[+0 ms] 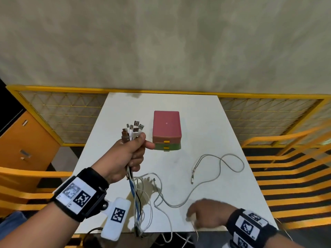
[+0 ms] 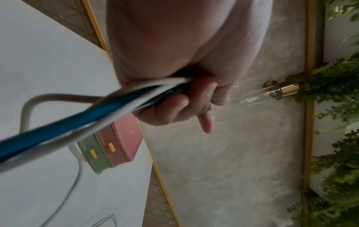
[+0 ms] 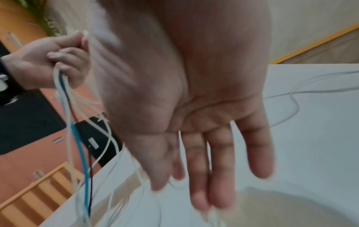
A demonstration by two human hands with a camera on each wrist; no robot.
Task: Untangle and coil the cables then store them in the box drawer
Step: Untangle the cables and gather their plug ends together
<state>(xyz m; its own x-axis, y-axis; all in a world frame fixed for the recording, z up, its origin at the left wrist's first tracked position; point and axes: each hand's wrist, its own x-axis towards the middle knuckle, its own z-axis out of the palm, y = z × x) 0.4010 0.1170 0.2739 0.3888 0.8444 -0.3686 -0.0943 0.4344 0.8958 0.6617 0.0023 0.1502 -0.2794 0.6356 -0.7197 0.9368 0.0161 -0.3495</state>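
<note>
My left hand (image 1: 130, 153) is raised above the white table (image 1: 206, 122) and grips a cable bundle (image 1: 133, 131), its USB plugs sticking up out of the fist. White, blue and black strands (image 1: 138, 203) hang from it over the table's front edge. In the left wrist view the fingers (image 2: 174, 99) curl round the bundle (image 2: 97, 113). My right hand (image 1: 202, 214) is low near the front edge with its fingers (image 3: 204, 153) straight and blurred; a thin white strand (image 3: 179, 145) runs between them. The box drawer (image 1: 166, 129), pink over green with yellow handles, stands shut mid-table.
A loose white cable (image 1: 222, 163) loops on the table to the right of the box. Yellow slatted chairs (image 1: 286, 176) flank the table, a yellow mesh railing (image 1: 62, 111) runs behind it, and an orange cabinet (image 1: 26, 140) stands at the left.
</note>
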